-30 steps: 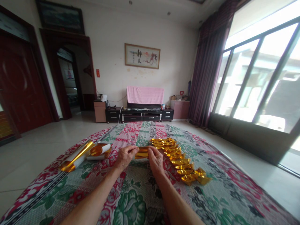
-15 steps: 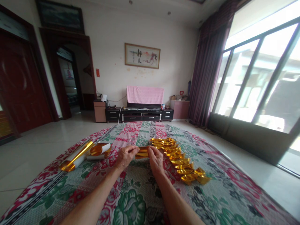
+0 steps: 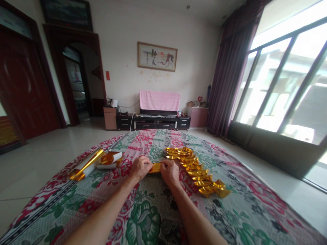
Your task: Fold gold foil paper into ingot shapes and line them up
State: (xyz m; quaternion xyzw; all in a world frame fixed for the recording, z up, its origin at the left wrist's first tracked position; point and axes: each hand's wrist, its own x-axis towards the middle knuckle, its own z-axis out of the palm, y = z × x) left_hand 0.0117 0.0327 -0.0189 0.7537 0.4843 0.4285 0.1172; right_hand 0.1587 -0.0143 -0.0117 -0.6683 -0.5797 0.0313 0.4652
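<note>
Between my two hands is a small folded piece of gold foil paper [image 3: 155, 167], held low over the patterned tablecloth [image 3: 143, 221]. My left hand [image 3: 141, 167] pinches its left end, with the fingers closed. The right end is gripped by my right hand [image 3: 170, 172], thumb and fingers pressed together. Just right of that hand, a row of folded gold foil ingots [image 3: 195, 168] runs from the far middle toward the near right. Off to the left lie rolled sheets of gold foil paper [image 3: 93, 165] with white backs; one curled sheet [image 3: 111, 157] rests beside them.
Beyond the round table stands a low black TV cabinet [image 3: 155, 124] with a pink cloth [image 3: 159, 100] over the screen. A purple curtain [image 3: 226, 78] and large windows [image 3: 283, 81] are on the right. A dark red door [image 3: 28, 85] is at the left.
The foil strip between my hands looks narrower and flatter, its bright side now showing. Both hands stay pinched on its ends, slightly closer together. The view has shifted a little.
</note>
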